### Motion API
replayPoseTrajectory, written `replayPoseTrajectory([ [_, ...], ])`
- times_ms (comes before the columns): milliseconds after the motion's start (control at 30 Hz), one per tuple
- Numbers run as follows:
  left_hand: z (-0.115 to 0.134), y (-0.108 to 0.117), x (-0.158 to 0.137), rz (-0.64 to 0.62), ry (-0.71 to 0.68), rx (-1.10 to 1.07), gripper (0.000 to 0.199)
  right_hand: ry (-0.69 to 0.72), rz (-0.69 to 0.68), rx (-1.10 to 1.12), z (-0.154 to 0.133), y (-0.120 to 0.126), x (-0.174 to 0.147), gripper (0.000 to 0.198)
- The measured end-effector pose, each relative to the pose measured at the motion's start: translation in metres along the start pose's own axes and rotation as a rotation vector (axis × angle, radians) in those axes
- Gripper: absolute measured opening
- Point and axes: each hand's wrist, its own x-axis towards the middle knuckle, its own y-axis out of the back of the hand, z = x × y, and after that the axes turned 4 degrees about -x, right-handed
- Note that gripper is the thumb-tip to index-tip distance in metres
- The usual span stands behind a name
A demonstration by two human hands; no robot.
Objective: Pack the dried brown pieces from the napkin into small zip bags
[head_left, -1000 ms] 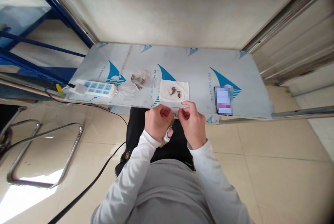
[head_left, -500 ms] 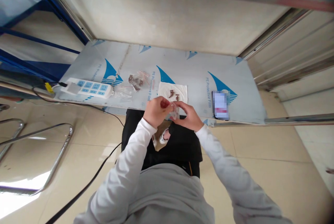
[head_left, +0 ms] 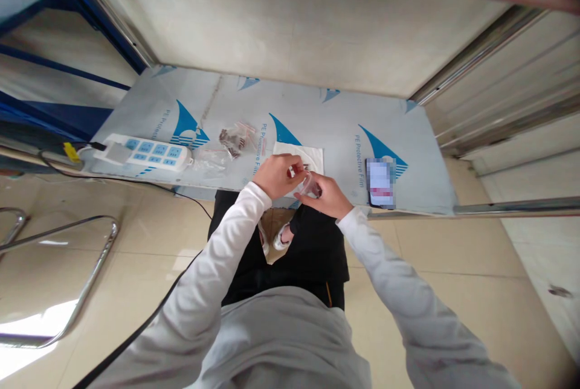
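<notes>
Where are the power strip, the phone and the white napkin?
power strip (head_left: 142, 154): head view, middle of its white body.
phone (head_left: 380, 182): head view, middle of its blurred screen.
white napkin (head_left: 314, 155): head view, bare far right part, beyond the hands.

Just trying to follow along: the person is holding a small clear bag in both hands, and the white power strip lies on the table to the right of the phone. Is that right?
Not quite. In the head view the white power strip lies at the table's left end, far left of the phone. Both the left hand and right hand do hold the small clear bag.
</notes>
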Motion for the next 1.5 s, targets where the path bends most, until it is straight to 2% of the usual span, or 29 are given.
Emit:
replayPoseTrajectory([
  [67, -0.006, -0.002, 0.000, 0.023, -0.011, 0.011, 0.011, -0.002, -0.030, -0.057, 0.003, 0.006, 0.003, 0.033],
  [133, -0.015, 0.000, -0.005, 0.081, 0.040, -0.009, 0.019, -0.009, -0.084, -0.174, 0.010, 0.015, 0.013, 0.032],
  [200, -0.030, 0.006, -0.015, 0.166, 0.154, -0.016, 0.026, -0.037, -0.175, -0.361, 0.018, 0.026, 0.031, 0.031],
  [300, -0.054, 0.015, -0.037, 0.257, 0.357, 0.039, 0.025, -0.121, -0.346, -0.704, 0.027, 0.038, 0.067, 0.037],
  [367, -0.067, 0.019, -0.053, 0.271, 0.459, 0.057, 0.024, -0.182, -0.436, -0.873, 0.029, 0.039, 0.093, 0.041],
  [467, -0.078, 0.021, -0.073, 0.280, 0.562, 0.077, 0.023, -0.224, -0.493, -0.974, 0.024, 0.026, 0.124, 0.037],
  [567, -0.083, 0.021, -0.087, 0.288, 0.614, 0.110, 0.020, -0.231, -0.503, -1.006, 0.019, 0.007, 0.141, 0.026],
  [700, -0.088, 0.024, -0.097, 0.314, 0.625, 0.120, 0.019, -0.243, -0.486, -1.029, 0.015, -0.011, 0.147, 0.014],
  [833, -0.089, 0.028, -0.100, 0.325, 0.656, 0.098, 0.019, -0.254, -0.466, -1.060, 0.013, -0.013, 0.149, 0.013],
  [933, -0.087, 0.026, -0.102, 0.367, 0.687, -0.015, 0.014, -0.244, -0.463, -1.088, 0.008, -0.004, 0.150, 0.015],
  [1000, -0.087, 0.021, -0.103, 0.394, 0.690, -0.121, 0.012, -0.225, -0.471, -1.103, 0.004, 0.007, 0.149, 0.020],
  [1067, -0.085, 0.013, -0.102, 0.400, 0.680, -0.220, 0.015, -0.194, -0.471, -1.111, 0.000, 0.018, 0.145, 0.034],
  [1167, -0.079, -0.003, -0.093, 0.397, 0.658, -0.395, 0.031, -0.140, -0.390, -1.055, -0.008, 0.025, 0.131, 0.053],
  [1300, -0.069, -0.021, -0.070, 0.403, 0.636, -0.613, 0.054, -0.048, -0.249, -0.816, -0.026, 0.001, 0.103, 0.058],
  [1400, -0.073, -0.022, -0.063, 0.441, 0.666, -0.653, 0.051, 0.034, -0.224, -0.668, -0.039, -0.027, 0.089, 0.060],
  [1500, -0.097, -0.005, -0.074, 0.590, 0.765, -0.573, 0.045, 0.088, -0.150, -0.578, -0.041, -0.046, 0.093, 0.078],
])
